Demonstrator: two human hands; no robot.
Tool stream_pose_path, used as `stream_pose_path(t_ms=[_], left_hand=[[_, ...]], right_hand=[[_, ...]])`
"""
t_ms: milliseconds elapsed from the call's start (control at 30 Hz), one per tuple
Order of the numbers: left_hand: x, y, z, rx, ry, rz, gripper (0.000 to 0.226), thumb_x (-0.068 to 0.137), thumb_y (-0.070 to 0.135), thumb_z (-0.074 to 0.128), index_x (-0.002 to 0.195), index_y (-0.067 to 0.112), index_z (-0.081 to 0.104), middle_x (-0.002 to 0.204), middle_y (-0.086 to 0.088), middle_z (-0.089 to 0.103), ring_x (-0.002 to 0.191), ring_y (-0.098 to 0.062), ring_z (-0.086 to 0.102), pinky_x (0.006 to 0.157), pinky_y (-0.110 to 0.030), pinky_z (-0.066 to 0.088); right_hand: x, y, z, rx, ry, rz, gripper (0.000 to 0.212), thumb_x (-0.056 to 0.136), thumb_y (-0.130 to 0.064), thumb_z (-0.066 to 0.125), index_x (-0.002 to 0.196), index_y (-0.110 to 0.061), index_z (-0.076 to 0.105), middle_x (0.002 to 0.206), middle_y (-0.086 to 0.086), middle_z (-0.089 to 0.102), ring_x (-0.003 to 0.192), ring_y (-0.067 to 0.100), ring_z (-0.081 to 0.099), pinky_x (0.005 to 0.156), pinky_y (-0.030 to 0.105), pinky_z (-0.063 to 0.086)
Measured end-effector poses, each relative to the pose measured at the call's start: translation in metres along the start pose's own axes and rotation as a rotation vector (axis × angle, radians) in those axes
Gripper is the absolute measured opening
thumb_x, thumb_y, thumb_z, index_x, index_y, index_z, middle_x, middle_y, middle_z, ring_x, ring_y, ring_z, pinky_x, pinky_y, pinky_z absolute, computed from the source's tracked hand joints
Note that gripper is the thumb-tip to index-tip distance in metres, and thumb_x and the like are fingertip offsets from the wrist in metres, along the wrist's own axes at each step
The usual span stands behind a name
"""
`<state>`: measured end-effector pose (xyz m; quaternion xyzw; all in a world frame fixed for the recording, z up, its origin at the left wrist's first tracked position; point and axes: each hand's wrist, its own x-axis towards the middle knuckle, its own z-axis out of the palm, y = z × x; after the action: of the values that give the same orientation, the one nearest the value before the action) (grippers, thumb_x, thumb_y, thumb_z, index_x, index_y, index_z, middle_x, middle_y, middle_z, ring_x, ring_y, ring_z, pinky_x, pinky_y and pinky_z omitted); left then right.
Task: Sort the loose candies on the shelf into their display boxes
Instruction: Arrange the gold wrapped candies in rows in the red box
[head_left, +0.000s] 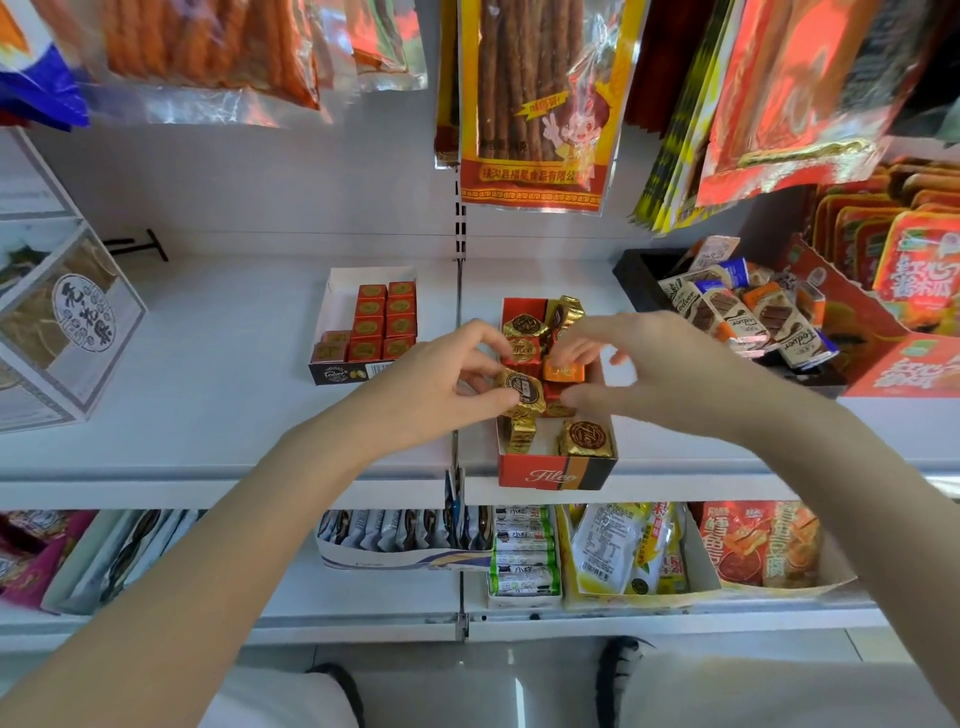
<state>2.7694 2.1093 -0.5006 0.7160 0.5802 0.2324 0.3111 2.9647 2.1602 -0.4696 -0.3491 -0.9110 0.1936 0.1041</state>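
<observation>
Head view: your left hand (441, 384) pinched gold candy (521, 391) between thumb and fingers over Fileo box (556, 475) on shelf (218, 364). Your right hand (660, 374) hovered just beside, fingers spread; orange candy (563, 371) lay under fingertips, grasp unclear.

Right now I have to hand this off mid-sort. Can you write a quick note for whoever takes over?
Left hand: pinching a gold-wrapped candy over the Fileo box.
Right hand: blurred, fingers over the same box by an orange candy; grip unclear.
Fileo box: holds mixed gold, red and orange pieces, unsorted.
White box to the left: red cubes in neat rows, with room at the back left.
Black tray to the right: jumbled chocolate bars.
Left to do: finish the Fileo box, then tidy the tray.
</observation>
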Motion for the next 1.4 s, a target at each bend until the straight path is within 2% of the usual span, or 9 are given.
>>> stream_pose_path(t_ms=[267, 400, 500, 667, 833, 967, 1133, 1267, 1400], left_hand=[[-0.002, -0.001, 0.0, 0.135, -0.016, -0.003, 0.043, 0.084, 0.035, 0.06, 0.121, 0.022, 0.043, 0.121, 0.011, 0.058, 0.1, -0.003, 0.053, 0.083, -0.017, 0.044], [0.0, 0.002, 0.004, 0.289, -0.035, 0.034, 0.04, 0.082, 0.038, 0.062, 0.119, 0.026, 0.05, 0.114, 0.015, 0.057, 0.101, -0.002, 0.043, 0.083, -0.02, 0.034], [0.005, 0.007, 0.01, 0.36, -0.038, 0.034, 0.041, 0.079, 0.041, 0.064, 0.116, 0.028, 0.054, 0.112, 0.01, 0.059, 0.102, -0.007, 0.039, 0.086, -0.029, 0.039], [0.014, 0.014, 0.017, 0.463, -0.062, 0.061, 0.036, 0.079, 0.032, 0.065, 0.113, 0.031, 0.056, 0.104, 0.003, 0.056, 0.099, -0.014, 0.035, 0.077, -0.031, 0.033], [0.014, 0.019, 0.007, 0.284, -0.032, 0.115, 0.036, 0.082, 0.022, 0.063, 0.115, 0.032, 0.056, 0.119, 0.007, 0.055, 0.112, -0.007, 0.044, 0.091, -0.023, 0.037], [0.009, 0.019, -0.004, 0.051, 0.004, 0.118, 0.035, 0.082, 0.013, 0.063, 0.108, 0.036, 0.057, 0.116, 0.015, 0.058, 0.099, 0.005, 0.056, 0.088, -0.01, 0.045], [0.007, 0.015, -0.001, -0.101, 0.028, 0.074, 0.038, 0.079, 0.006, 0.065, 0.105, 0.031, 0.057, 0.114, 0.009, 0.057, 0.093, 0.002, 0.062, 0.081, -0.009, 0.05], [0.007, 0.02, 0.007, -0.043, -0.006, 0.088, 0.038, 0.076, 0.003, 0.066, 0.105, 0.027, 0.058, 0.108, 0.009, 0.052, 0.097, -0.004, 0.061, 0.089, -0.016, 0.05], [0.009, 0.017, 0.01, 0.237, -0.039, 0.135, 0.04, 0.079, 0.018, 0.066, 0.117, 0.028, 0.056, 0.111, 0.013, 0.05, 0.106, -0.003, 0.048, 0.092, -0.016, 0.035]], right_hand=[[0.011, -0.003, 0.018, 0.075, 0.056, 0.017, 0.028, 0.073, -0.02, 0.074, 0.096, -0.014, 0.06, 0.081, -0.013, 0.057, 0.071, 0.0, 0.052, 0.065, 0.005, 0.041], [-0.003, 0.011, 0.006, 0.224, 0.009, 0.141, 0.046, 0.073, -0.018, 0.074, 0.108, -0.027, 0.047, 0.091, -0.004, 0.054, 0.076, 0.01, 0.058, 0.074, 0.023, 0.049], [-0.008, 0.017, 0.004, 0.324, 0.007, 0.167, 0.048, 0.075, -0.013, 0.072, 0.112, -0.03, 0.048, 0.096, 0.001, 0.051, 0.078, 0.022, 0.062, 0.08, 0.036, 0.052], [-0.01, 0.019, 0.003, 0.345, -0.004, 0.133, 0.042, 0.078, -0.009, 0.067, 0.107, -0.036, 0.055, 0.106, 0.005, 0.047, 0.081, 0.024, 0.059, 0.078, 0.023, 0.048], [-0.013, 0.022, 0.002, 0.432, 0.009, 0.141, 0.036, 0.079, -0.008, 0.066, 0.107, -0.028, 0.057, 0.101, 0.002, 0.049, 0.075, 0.022, 0.058, 0.076, 0.021, 0.049], [-0.014, 0.024, 0.002, 0.428, 0.006, 0.143, 0.035, 0.079, -0.009, 0.066, 0.106, -0.029, 0.056, 0.104, 0.002, 0.051, 0.083, 0.029, 0.061, 0.082, 0.028, 0.05], [-0.017, 0.024, 0.001, 0.534, 0.01, 0.146, 0.037, 0.077, -0.002, 0.066, 0.102, -0.027, 0.055, 0.104, 0.003, 0.049, 0.083, 0.037, 0.064, 0.082, 0.041, 0.052], [-0.018, 0.024, 0.003, 0.538, 0.032, 0.162, 0.037, 0.076, -0.003, 0.068, 0.101, -0.026, 0.053, 0.108, 0.007, 0.05, 0.083, 0.04, 0.062, 0.08, 0.051, 0.05], [-0.017, 0.023, 0.002, 0.532, 0.02, 0.171, 0.036, 0.076, -0.005, 0.069, 0.1, -0.027, 0.053, 0.106, 0.005, 0.052, 0.083, 0.033, 0.064, 0.08, 0.04, 0.052]])
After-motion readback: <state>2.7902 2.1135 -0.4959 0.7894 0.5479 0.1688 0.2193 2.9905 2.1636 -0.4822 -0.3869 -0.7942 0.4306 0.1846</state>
